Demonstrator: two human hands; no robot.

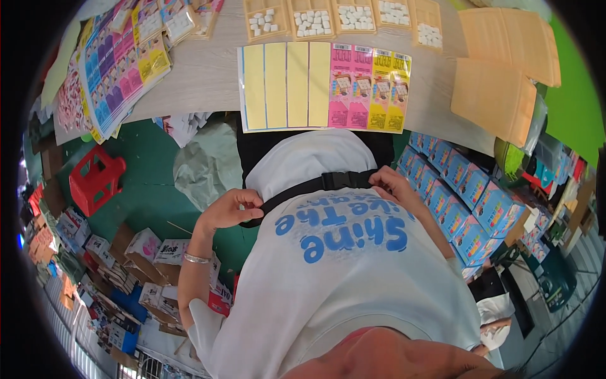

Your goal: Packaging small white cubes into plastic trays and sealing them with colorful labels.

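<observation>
Gripping a black belt [291,198] around a white shirt [353,271], short of the worktop's [202,82] near edge, with curled fingers of the left hand [235,208] at one side and bent fingers of the right hand [392,183] at the other, past the buckle [338,181]. Overhanging that edge: a printed sheet [297,85]. Beyond: trays of white pieces [309,5]. Toward the right corner: stacked beige trays [489,95].

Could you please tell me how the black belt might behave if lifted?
The belt would probably hang floppy, since its strap curves around the waist. The buckle likely stays stiff, looking like a solid, blocky piece. Overall it seems light, being a narrow strap.
</observation>
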